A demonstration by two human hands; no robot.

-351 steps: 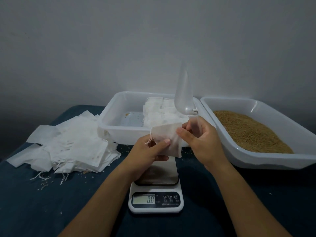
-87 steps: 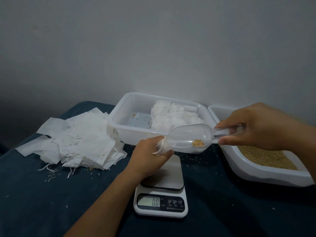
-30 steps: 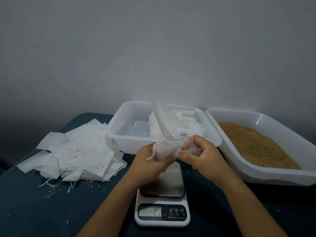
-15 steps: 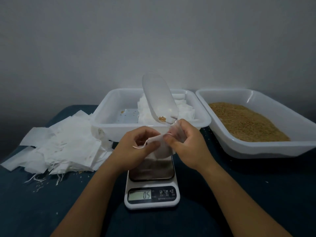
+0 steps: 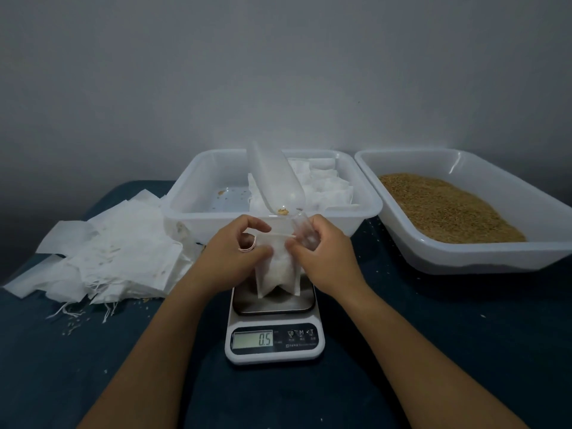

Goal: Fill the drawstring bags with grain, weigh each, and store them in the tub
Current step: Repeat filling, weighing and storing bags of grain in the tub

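A small white drawstring bag hangs over the steel plate of the kitchen scale, its bottom corners at the plate; the display reads 0.5. My left hand pinches the bag's top left edge and string. My right hand pinches the top right edge and also holds the handle of a clear plastic scoop, which stands upright with a few grains at its base. Behind, a white tub holds filled white bags. To the right a white tray holds brown grain.
A heap of empty white bags lies at the left on the dark blue tabletop, with loose strings and stray grains in front of it. A plain grey wall rises directly behind the tub and tray.
The scoop was tipping grain into the bag my left hand held; now it stands upright. Both hands have lowered the bag to the scale plate and pull its top edges apart sideways.
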